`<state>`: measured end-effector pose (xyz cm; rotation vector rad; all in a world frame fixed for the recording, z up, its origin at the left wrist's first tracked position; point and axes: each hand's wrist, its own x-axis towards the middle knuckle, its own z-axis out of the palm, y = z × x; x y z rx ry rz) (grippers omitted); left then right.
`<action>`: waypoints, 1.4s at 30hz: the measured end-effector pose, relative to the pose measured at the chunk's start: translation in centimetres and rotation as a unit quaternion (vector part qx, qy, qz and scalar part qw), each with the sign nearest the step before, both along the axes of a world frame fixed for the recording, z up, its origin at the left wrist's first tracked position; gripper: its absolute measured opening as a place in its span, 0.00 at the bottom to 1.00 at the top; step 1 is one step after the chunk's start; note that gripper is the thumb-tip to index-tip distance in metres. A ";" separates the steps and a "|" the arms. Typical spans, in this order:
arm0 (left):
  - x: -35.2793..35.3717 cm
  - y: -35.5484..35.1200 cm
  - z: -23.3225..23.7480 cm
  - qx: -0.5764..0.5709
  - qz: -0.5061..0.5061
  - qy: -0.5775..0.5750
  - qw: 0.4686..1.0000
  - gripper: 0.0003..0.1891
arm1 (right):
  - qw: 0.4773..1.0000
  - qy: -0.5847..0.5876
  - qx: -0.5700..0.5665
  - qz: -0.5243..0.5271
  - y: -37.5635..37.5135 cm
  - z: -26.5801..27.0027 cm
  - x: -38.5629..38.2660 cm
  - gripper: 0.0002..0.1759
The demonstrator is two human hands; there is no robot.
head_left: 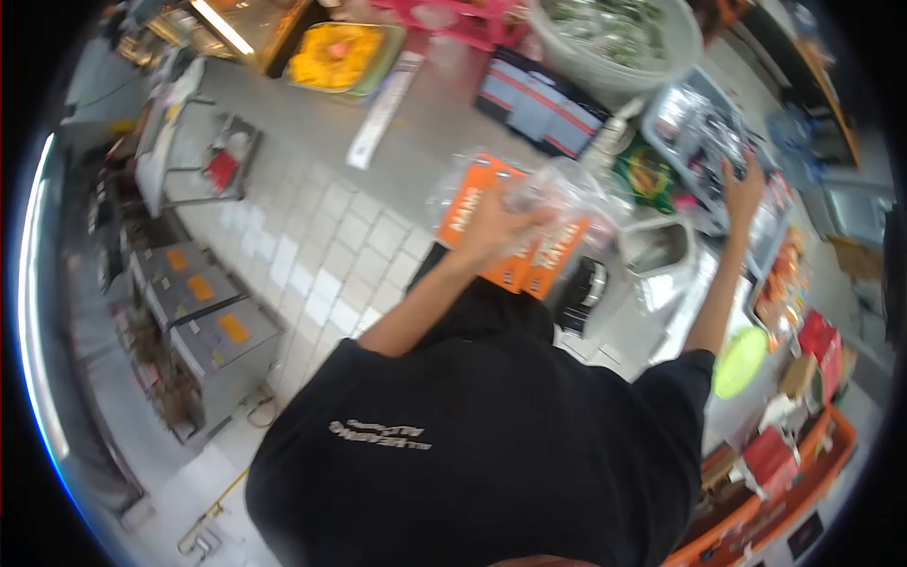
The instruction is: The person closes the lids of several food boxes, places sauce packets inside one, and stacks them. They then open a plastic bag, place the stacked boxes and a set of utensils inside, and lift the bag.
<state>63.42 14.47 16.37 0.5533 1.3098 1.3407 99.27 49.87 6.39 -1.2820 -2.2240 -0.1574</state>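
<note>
My left hand (501,227) is closed on a crumpled clear plastic bag (567,184) over the counter. Orange printed cards (543,260) lie under and beside this hand, partly covered by the clear plastic. Out to the right, my right hand (744,194) reaches into a grey-blue bin (669,99) with its fingers apart. Shiny clear and dark plastic packets (704,128) fill that bin, and my fingertips are at them. Between the hands are a square metal container (657,246) and a green-and-yellow packet (647,175).
A white tub (614,71) of wrapped greens stands at the back, beside a black-and-grey case (543,99). Yellow food fills a tray (392,52) at the counter's far edge. A lime-green disc (742,362) and an orange crate (831,444) are on the right.
</note>
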 end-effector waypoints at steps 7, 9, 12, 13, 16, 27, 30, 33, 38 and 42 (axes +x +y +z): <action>-0.9 -3.4 0.7 -0.052 -0.009 0.019 0.998 0.17 | 0.934 -0.226 -0.244 -0.130 3.0 0.4 -2.1 0.37; -1.1 -4.3 -0.1 -0.021 0.015 -0.036 0.999 0.16 | 0.936 -0.216 -0.262 -0.091 4.2 -0.6 -2.1 0.32; -1.7 -5.3 -0.8 -0.035 0.020 -0.028 0.999 0.19 | 0.930 -0.208 -0.298 -0.061 3.9 0.4 -2.7 0.20; -1.9 -5.4 -0.9 -0.030 0.020 -0.013 0.999 0.20 | 0.928 -0.214 -0.299 -0.061 3.8 0.5 -2.8 0.20; -2.5 -5.8 -2.0 0.020 0.026 0.031 0.999 0.22 | 0.925 -0.236 -0.291 -0.061 4.8 0.6 -2.3 0.18; -5.0 -4.8 -0.7 -0.031 0.037 -0.006 0.999 0.16 | 0.931 0.072 -0.358 -0.002 3.3 4.9 4.7 0.12; -4.6 -4.4 -0.7 -0.018 0.059 0.010 0.998 0.15 | 0.884 0.237 -0.394 -0.085 2.9 5.0 3.8 0.20; -4.4 -4.0 0.0 -0.038 0.050 0.000 0.998 0.15 | 0.969 0.052 -0.159 -0.179 2.1 6.9 0.8 0.35; -4.0 -3.9 0.9 -0.094 0.018 -0.013 0.995 0.18 | 0.919 -0.215 -0.254 -0.212 3.5 3.0 3.0 0.44; -3.4 -4.2 0.7 -0.037 0.065 -0.017 0.997 0.23 | 0.960 -0.217 -0.147 -0.099 2.1 5.7 4.9 0.26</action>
